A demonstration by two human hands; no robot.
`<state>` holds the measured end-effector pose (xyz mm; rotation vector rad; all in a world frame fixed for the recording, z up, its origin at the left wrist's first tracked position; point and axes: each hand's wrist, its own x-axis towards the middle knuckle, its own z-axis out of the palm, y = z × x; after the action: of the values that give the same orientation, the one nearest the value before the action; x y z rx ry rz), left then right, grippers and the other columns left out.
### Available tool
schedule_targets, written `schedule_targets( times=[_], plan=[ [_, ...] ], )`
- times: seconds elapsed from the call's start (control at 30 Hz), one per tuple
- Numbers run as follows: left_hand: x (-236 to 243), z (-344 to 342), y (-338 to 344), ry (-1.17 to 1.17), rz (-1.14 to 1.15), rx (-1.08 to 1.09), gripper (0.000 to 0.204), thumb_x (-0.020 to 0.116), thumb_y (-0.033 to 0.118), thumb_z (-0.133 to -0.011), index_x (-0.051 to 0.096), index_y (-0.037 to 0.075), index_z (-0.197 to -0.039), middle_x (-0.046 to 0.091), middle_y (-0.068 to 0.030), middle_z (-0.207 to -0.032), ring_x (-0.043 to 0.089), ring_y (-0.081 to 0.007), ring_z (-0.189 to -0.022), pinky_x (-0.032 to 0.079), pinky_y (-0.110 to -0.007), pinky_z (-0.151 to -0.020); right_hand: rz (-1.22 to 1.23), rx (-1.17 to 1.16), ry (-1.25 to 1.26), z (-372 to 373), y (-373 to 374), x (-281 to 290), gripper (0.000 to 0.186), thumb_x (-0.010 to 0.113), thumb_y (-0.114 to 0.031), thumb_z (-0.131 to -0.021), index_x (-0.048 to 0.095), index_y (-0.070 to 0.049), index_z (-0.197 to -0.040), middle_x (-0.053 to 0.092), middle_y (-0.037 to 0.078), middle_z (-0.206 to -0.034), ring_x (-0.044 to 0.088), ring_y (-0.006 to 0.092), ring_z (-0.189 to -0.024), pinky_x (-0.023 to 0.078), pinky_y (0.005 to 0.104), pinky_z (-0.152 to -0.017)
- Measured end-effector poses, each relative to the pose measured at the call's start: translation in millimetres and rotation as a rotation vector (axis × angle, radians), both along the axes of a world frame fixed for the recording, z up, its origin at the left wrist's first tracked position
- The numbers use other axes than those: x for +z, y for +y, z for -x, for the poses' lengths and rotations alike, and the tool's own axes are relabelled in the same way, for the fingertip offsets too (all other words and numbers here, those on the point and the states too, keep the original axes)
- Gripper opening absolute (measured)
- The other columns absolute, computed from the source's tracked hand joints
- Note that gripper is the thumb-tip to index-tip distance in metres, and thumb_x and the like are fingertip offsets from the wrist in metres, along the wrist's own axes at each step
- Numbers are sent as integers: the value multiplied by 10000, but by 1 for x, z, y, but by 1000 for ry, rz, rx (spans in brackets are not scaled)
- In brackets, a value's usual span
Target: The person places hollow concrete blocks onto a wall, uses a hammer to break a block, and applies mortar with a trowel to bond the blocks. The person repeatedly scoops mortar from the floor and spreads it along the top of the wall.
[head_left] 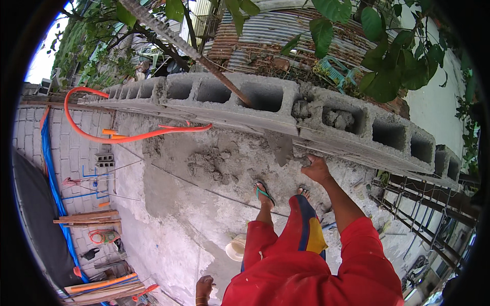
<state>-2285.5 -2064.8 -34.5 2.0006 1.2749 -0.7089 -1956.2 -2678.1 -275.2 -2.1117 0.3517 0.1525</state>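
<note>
My right hand is closed round the handle of a trowel, whose mortar-smeared blade rests against or just beside the near face of the hollow block wall. Wet mortar fills the joint between two blocks just beyond the blade. Some more sits in a neighbouring block cavity. Low at my left side hangs my left hand, its fingers curled, with nothing visible in them. A heap of mortar lies on the ground in front of my feet.
A steel bar rises slanting from one block cavity. An orange hose loops over the wall at left. By my leg stands a pale bucket. Tied rebar lies at right, planks at left, and leaves hang overhead.
</note>
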Motion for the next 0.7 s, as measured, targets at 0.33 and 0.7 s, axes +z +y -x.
schedule_targets(
  times=[0.33, 0.7],
  plan=[
    [2, -132, -39, -102, 56, -332, 320, 654, 125, -980, 659, -67, -1236, 740, -138, -1013, 732, -206, -835, 596, -322, -768, 104, -205, 205, 126, -125, 60, 307, 773, -242, -709, 719, -89, -969, 726, 188, -844, 716, 384, -787, 573, 441, -730],
    [-59, -190, -69, -130, 222, -499, 373, 692, 174, -941, 670, -73, -1219, 758, -168, -1014, 729, -214, -821, 583, -341, -766, -6, -105, 69, 177, -154, 375, 337, 786, -146, -795, 684, -13, -1088, 704, 226, -935, 689, 413, -833, 555, 448, -773]
  ],
)
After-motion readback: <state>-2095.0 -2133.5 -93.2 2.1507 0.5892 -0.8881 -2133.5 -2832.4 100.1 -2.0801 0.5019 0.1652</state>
